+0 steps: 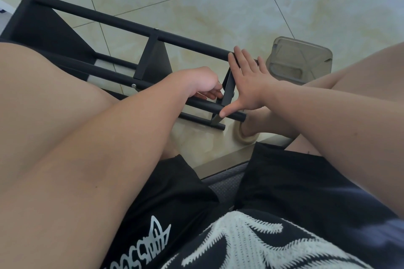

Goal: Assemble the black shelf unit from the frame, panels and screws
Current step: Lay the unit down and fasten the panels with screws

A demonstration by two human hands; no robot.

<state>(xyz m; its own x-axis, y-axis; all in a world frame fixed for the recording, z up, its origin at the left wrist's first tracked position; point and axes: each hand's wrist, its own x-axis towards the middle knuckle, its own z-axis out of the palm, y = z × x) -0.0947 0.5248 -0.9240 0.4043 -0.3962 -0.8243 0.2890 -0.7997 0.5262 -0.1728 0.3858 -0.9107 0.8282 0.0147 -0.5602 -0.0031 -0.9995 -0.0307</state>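
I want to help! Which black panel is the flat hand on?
The thin black metal end panel, against the right hand; two other panels stand farther left.

You're looking down at a cream tiled floor [218, 6], and the black shelf frame [122, 24] is lying on its side across those tiles. Just right of its near end, a clear plastic container [299, 59] is sitting on the floor.

Glossy cream marble-look floor tiles [218, 6] w/ dark grout; translucent grey plastic tub [299, 60] at right; soft light.
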